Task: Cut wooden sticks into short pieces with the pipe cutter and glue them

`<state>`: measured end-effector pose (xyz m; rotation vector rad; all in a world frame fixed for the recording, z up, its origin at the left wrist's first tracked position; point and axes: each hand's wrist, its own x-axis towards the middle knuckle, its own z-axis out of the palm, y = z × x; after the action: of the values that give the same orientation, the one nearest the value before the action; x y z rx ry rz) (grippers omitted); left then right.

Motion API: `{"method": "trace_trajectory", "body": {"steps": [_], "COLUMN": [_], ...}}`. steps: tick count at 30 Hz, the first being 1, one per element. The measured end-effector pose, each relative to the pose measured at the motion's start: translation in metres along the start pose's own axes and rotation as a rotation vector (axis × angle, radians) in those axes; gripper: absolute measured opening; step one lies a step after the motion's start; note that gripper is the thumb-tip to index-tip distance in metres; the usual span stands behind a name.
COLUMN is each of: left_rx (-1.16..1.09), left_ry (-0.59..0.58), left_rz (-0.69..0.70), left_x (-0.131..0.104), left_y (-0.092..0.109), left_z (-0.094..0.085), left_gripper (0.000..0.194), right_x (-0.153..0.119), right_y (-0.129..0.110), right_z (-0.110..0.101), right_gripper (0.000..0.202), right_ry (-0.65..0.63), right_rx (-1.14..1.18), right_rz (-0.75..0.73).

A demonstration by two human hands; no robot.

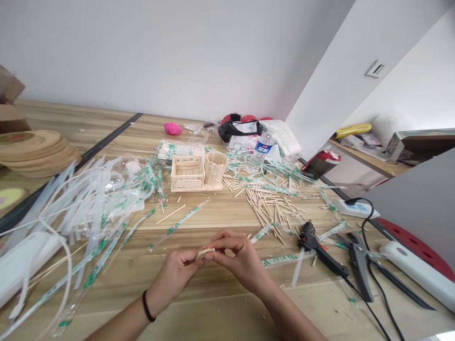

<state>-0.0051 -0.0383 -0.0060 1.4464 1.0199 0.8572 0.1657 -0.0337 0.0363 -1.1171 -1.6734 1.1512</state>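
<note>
Head view: I hold a small row of short wooden sticks (205, 252) between both hands, low in the middle of the picture, just above the table (220, 213). My left hand (176, 272) comes in from 7 o'clock, a black band on its wrist, and its grip is closed on the left end of the row. My right hand (237, 258) comes in from 5 o'clock, and its fingers (222, 242) curl over the top, its grip pinched on the right end. The sticks in the row lie side by side and the row tilts up a little to the right.

At 12 o'clock from my hands, well apart, a little crate of sticks (187, 173) stands touching a round stick cup (215, 168) on one flat base. At 1 o'clock lies a loose heap of cut sticks (272, 203), and beyond it a water bottle (261, 151). At 3 o'clock, near my right hand, a black glue gun (313, 244) lies on the table, with a pair of pliers (357, 260) just beside it. From 9 to 10 o'clock lies a heap of clear wrappers (92, 199) printed green. Far off at 10 o'clock sits a stack of round wooden plates (35, 151).
</note>
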Motion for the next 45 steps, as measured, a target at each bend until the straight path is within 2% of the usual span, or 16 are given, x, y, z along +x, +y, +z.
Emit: {"method": "trace_trajectory", "body": {"steps": [5, 15, 24, 27, 34, 45], "left_rx": [0.035, 0.099, 0.112, 0.117, 0.157, 0.203], "left_ry": [-0.009, 0.023, 0.029, 0.021, -0.032, -0.139], "left_rz": [-0.006, 0.000, -0.013, -0.009, 0.020, 0.032], "left_x": [0.000, -0.001, -0.001, -0.002, -0.003, 0.003], "left_y": [-0.002, -0.007, 0.005, 0.004, -0.006, 0.003], "left_z": [0.000, 0.001, 0.007, 0.008, 0.004, 0.003], "left_gripper": [0.025, 0.038, 0.028, 0.030, 0.036, 0.035], "right_x": [0.002, 0.005, 0.004, 0.004, 0.001, 0.004], "right_y": [-0.002, 0.000, 0.003, 0.005, 0.007, 0.012], "right_z": [-0.001, 0.001, 0.002, 0.001, -0.001, 0.002], "right_gripper": [0.019, 0.026, 0.019, 0.018, 0.018, 0.020], "right_ry": [-0.029, -0.101, -0.115, -0.117, -0.117, -0.136], "right_rx": [0.063, 0.074, 0.038, 0.047, 0.008, 0.073], "right_rz": [0.058, 0.014, -0.014, -0.020, -0.070, -0.099]}}
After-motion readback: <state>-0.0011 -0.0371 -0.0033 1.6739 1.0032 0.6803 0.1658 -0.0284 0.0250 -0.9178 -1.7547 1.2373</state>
